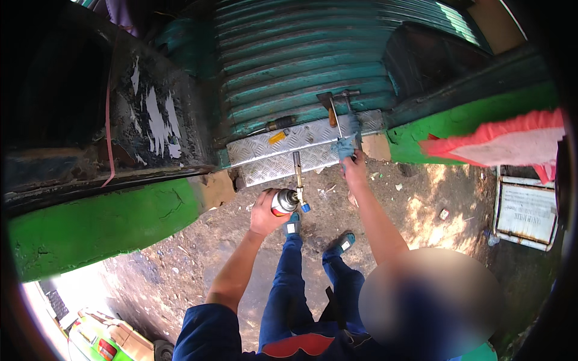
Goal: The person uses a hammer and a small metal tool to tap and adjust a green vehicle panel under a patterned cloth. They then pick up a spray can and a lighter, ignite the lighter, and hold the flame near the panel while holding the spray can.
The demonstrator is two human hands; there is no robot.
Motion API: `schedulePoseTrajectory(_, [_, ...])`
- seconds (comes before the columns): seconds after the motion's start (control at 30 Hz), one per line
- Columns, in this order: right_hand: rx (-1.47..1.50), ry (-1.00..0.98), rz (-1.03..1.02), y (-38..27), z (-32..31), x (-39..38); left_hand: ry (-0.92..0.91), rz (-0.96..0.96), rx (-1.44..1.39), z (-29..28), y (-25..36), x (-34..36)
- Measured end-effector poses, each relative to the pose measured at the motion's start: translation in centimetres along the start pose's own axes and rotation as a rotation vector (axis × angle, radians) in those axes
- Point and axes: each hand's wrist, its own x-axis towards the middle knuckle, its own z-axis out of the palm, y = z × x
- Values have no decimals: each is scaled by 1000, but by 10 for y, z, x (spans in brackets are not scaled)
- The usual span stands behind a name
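My left hand [266, 213] is wrapped round the can of a blowtorch [286, 200]. Its brass nozzle points away from me toward a silver tread-plate step, and a blue knob shows at its side. My right hand [355, 167] is closed at the step's right edge on a thin-shafted tool [336, 120] with a bluish, ragged-looking grip; its exact kind is unclear. Just beyond that hand lie a scraper [326, 101] with a wooden handle and a hammer [347, 94]. On the step's left part rest a dark-handled screwdriver [278, 124] and a small yellow piece [277, 138].
The tread-plate step [259, 149] spans a doorway before a ribbed green floor [301, 66]. Green painted body panels [120, 216] flank it. A red-edged cloth [500, 141] hangs at the right above a white metal-framed board [525, 207]. Litter lies on the dirt ground [391, 210].
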Motion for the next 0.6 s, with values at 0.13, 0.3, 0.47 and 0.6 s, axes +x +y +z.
schedulePoseTrajectory(0.13, [66,8,59,19,-123,-84,-126,72,2,24,55,-22])
schedulePoseTrajectory(0.3, [24,74,77,19,-255,-174,-301,184,-23,66,150,-52])
schedulePoseTrajectory(0.47, [145,190,106,3,-362,-245,-412,230,8,119,243,-73])
schedulePoseTrajectory(0.6, [331,248,9,1,-434,-275,-395,291,-3,160,314,-80])
